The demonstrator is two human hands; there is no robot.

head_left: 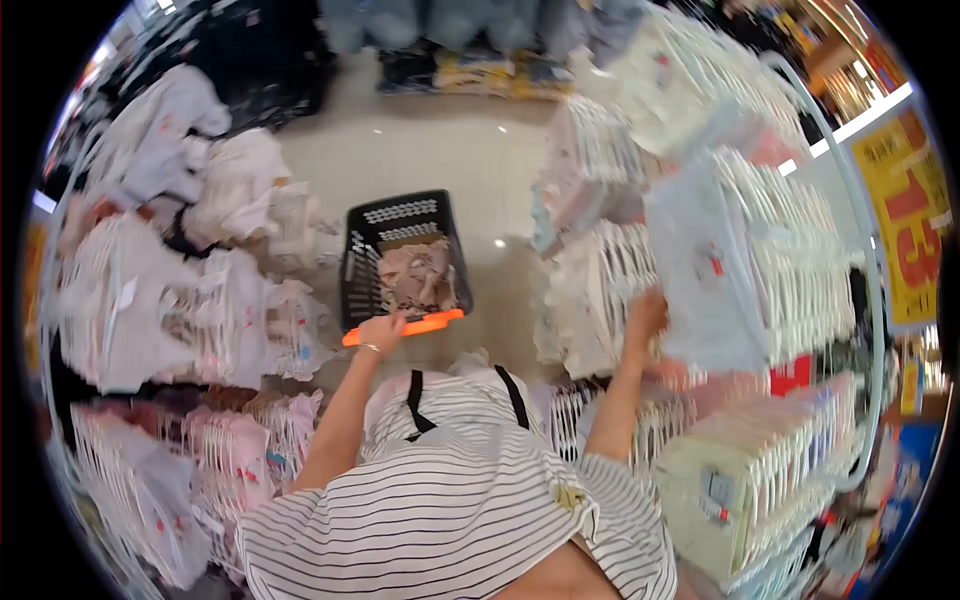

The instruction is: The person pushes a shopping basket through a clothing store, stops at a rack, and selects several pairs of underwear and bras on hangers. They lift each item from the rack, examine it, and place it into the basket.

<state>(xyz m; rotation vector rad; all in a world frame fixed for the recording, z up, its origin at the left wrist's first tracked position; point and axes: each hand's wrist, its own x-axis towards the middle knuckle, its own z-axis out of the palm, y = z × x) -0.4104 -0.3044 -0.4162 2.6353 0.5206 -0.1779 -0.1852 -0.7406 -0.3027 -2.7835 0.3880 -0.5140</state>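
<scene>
The left hand (pixel 381 331) is clenching its fingers around the orange handle (pixel 435 322) of a black shopping basket (pixel 362 262), which is sitting on the pale floor (pixel 450 150) ahead of the person and carrying a crumpled pink garment (pixel 418 277). The right hand (pixel 646 314) is reaching into the rack on the right, pressing against a pale blue garment (pixel 705 290) hanging on white hangers (pixel 800 270). Its fingers are lying hidden among the clothes, so their grip is impossible to tell.
</scene>
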